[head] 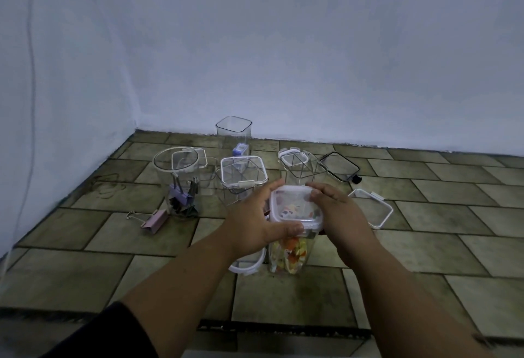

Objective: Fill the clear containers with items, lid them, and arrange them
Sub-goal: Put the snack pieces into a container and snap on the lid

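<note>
A tall clear container filled with colourful pieces stands on the tiled floor in front of me, a white-rimmed lid sitting on its top. My left hand grips the lid's left and near edges, thumb along the front. My right hand grips its right side, fingers curled over the far corner. A round clear jar holding binder clips stands open at the left. A lidded square container and another clear container stand behind. An open tall container stands by the wall.
A pink binder clip lies on the floor near the round jar. Loose lids lie about: a white-rimmed one at the right, a black-rimmed one behind it, another under my left wrist. The wall runs close behind.
</note>
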